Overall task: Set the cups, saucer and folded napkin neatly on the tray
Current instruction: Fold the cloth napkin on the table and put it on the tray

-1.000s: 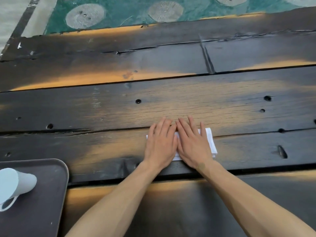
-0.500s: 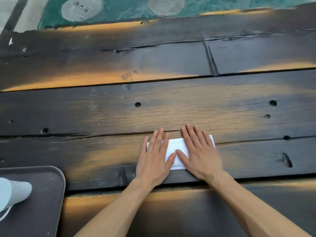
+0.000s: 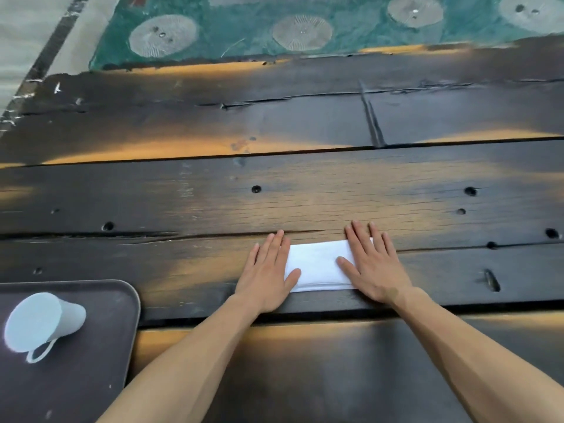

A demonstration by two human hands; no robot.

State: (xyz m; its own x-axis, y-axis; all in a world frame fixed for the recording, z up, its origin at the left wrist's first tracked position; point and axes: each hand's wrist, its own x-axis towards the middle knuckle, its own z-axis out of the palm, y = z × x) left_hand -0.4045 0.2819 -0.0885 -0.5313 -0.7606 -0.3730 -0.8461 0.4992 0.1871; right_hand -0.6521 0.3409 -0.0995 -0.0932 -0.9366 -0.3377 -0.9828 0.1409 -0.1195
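A white folded napkin [image 3: 319,265] lies flat on the dark wooden table, near its front edge. My left hand [image 3: 266,274] presses flat on the napkin's left end, fingers spread. My right hand [image 3: 374,267] lies flat over its right end, palm down. Neither hand grips it. At the lower left stands a dark brown tray [image 3: 122,319] with a white cup [image 3: 42,323] upside down on it, handle toward me. No saucer or second cup is in view.
The table is made of dark planks [image 3: 305,196] with knot holes and cracks. Beyond its far edge lies a green patterned rug [image 3: 244,25] on the floor. Bare wood stretches between the tray and the napkin.
My hands have slid apart along the napkin, left hand leftward and right hand rightward, uncovering its middle. The view has shifted, so more of the tray and cup shows.
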